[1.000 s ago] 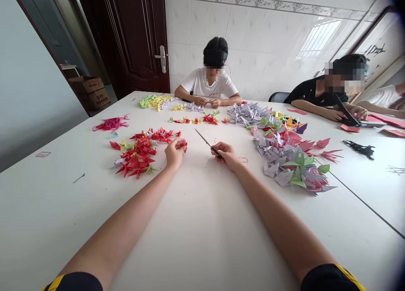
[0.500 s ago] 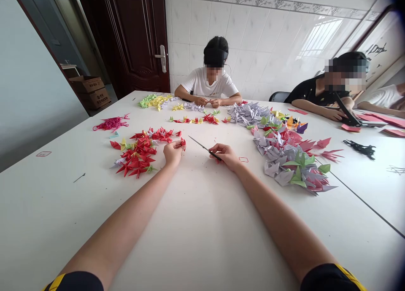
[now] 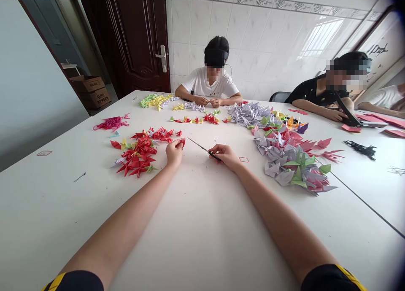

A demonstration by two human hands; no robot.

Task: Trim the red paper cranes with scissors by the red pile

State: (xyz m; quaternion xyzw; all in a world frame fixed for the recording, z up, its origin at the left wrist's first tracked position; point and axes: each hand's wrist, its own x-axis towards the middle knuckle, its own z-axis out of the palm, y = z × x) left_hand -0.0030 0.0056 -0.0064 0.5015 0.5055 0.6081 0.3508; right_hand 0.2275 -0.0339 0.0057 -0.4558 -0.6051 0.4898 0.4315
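Observation:
My left hand is closed on a small red paper crane, which shows only partly past the fingertips. In my right hand is a pair of scissors, its thin grey blades pointing up and left toward the left hand, a short gap away from the crane. The dark handle is partly covered by my fingers. Just left of my left hand lies a pile of red paper cranes with a few yellow, green and pale ones among them. Tiny red scraps are scattered on the white table around the hands.
To the right spreads a large heap of grey, pink and green paper cranes. Pink cord lies at the left, black cords at the right. Across the table sits a person in white; a person in black handles a paper cutter.
My left hand has turned and shifted slightly, so less of the red crane shows. My right hand and the scissors stay almost where they were.

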